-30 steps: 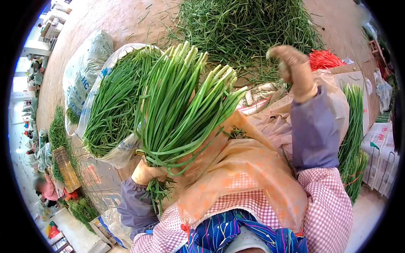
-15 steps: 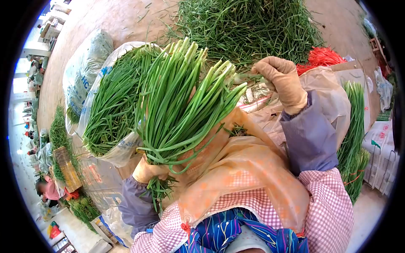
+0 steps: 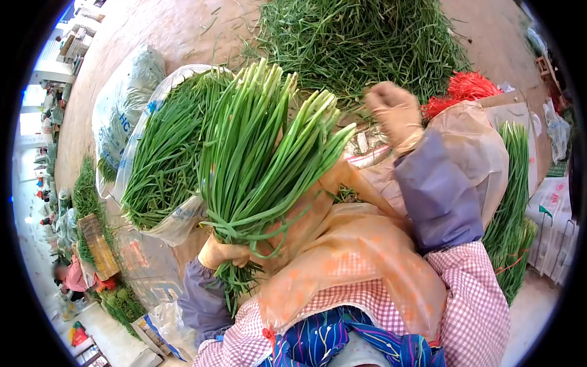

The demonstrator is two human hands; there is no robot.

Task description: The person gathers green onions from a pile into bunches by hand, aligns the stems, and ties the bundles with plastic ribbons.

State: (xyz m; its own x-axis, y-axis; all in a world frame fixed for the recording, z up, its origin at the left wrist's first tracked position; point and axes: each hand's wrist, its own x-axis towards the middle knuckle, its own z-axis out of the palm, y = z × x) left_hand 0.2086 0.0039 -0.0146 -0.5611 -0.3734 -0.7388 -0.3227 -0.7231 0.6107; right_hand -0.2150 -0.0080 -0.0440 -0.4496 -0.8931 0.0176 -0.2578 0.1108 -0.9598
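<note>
Tan floor (image 3: 177, 30); possibly windows (image 3: 29, 119) left.

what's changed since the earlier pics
The right hand has moved leftward, closer to the green stalks; blur hides whether it holds anything. The left hand has shifted slightly right, keeping its grip on the stalks. The bagged greens, loose pile and red strands stayed put.

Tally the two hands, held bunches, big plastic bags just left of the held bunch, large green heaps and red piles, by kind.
Hands: 2 (left hand, right hand)
Held bunch: 1
Bags: 2 (closed bag, open bag)
Green heap: 1
Red pile: 1
Total: 7
</note>
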